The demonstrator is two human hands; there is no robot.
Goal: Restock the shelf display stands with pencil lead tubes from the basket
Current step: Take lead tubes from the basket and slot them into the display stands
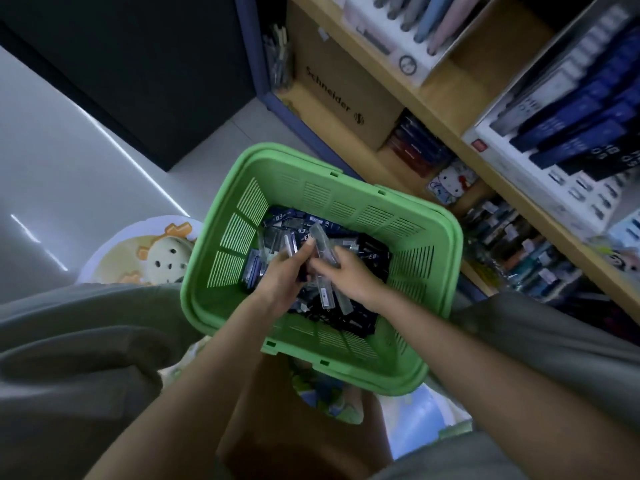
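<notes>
Best to collect the pencil lead tubes [325,294] into one neat bundle, all turned the same way, before lifting them out of the green basket [426,271] toward the white display stand [540,181] on the shelf, to avoid dropping any back into the loose pile on the basket floor. Both forearms reaching down and forward into the basket, wrists close together. Left hand [282,271] curled around a few clear tubes, right hand [349,275] closed over some longer clear ones, exact count impossible to tell.
</notes>
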